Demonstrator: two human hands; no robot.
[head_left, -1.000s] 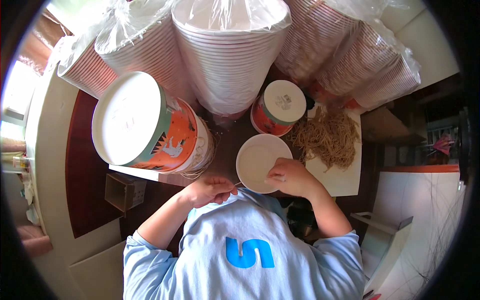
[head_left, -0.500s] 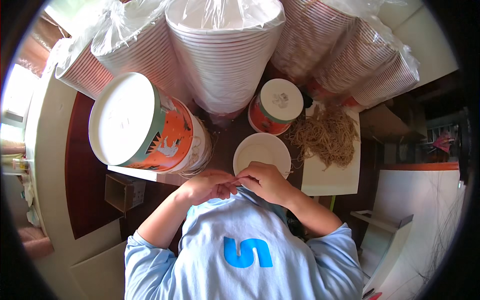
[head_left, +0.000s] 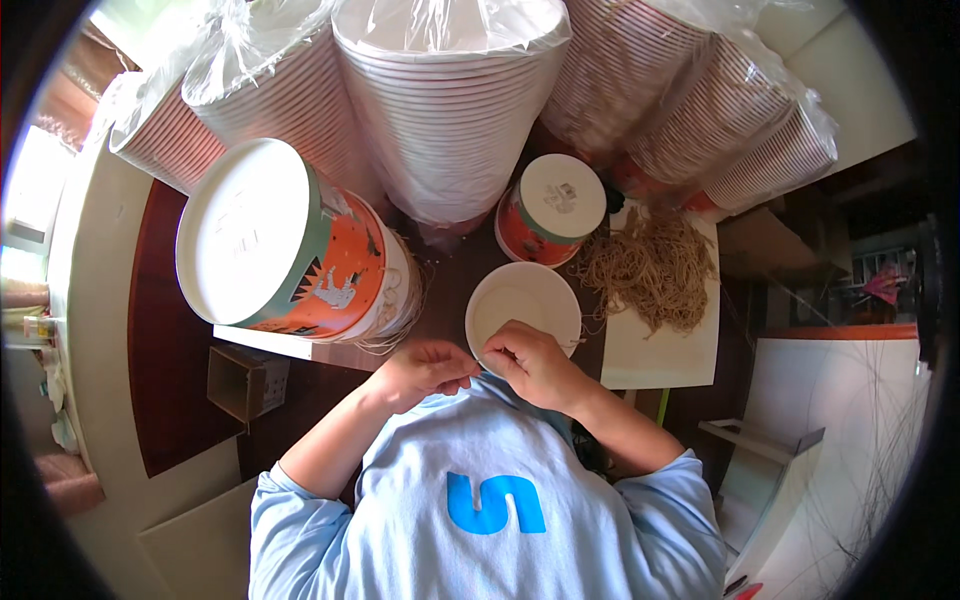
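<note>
My left hand (head_left: pixel 428 376) and my right hand (head_left: pixel 532 362) are close together in front of my chest, fingertips pinched and facing each other. Whatever lies between the fingers is too small to make out. Just beyond my right hand stands an open white paper tub (head_left: pixel 522 282), its near side partly hidden by that hand. A thin cord (head_left: pixel 584 334) shows at the tub's right side. Behind it, a smaller orange and green tub (head_left: pixel 518 232) has its white round end up. To the right lies a tangled heap of brown twine (head_left: pixel 650 265).
At the left, a large orange bucket (head_left: pixel 345 290) leans with loose cords (head_left: pixel 398 325) around its lower end. Tall plastic-wrapped stacks of white tubs (head_left: pixel 450 120) line the back. The twine rests on a pale board (head_left: pixel 660 360). A cardboard box (head_left: pixel 245 385) sits below the table's left side.
My fingertips have drawn slightly apart, and my left fingers have curled in more. The tubs and the twine remain where they were.
</note>
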